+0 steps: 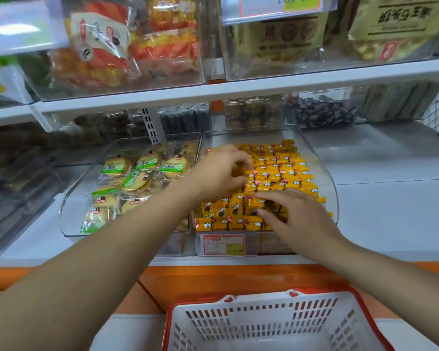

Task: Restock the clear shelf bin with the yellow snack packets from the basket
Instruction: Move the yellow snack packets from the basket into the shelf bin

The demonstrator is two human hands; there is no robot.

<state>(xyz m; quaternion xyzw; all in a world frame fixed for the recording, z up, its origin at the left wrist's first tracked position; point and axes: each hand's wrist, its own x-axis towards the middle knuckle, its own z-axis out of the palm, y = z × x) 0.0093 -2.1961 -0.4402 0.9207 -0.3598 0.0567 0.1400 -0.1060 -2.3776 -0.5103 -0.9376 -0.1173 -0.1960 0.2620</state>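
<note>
In the head view, the yellow snack packets (280, 171) are lying in rows inside the clear shelf bin (326, 173), long axes running across it, directly beneath both hands. The left hand (219, 173) is curling over the middle rows, grip unclear. The right hand (293, 217) is resting straight-fingered on the front rows, nearer the basket (238, 323).

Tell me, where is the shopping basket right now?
In the head view, the basket sits bottom centre-right, below the orange shelf edge, directly in front of the clear bin of yellow packets.
</note>
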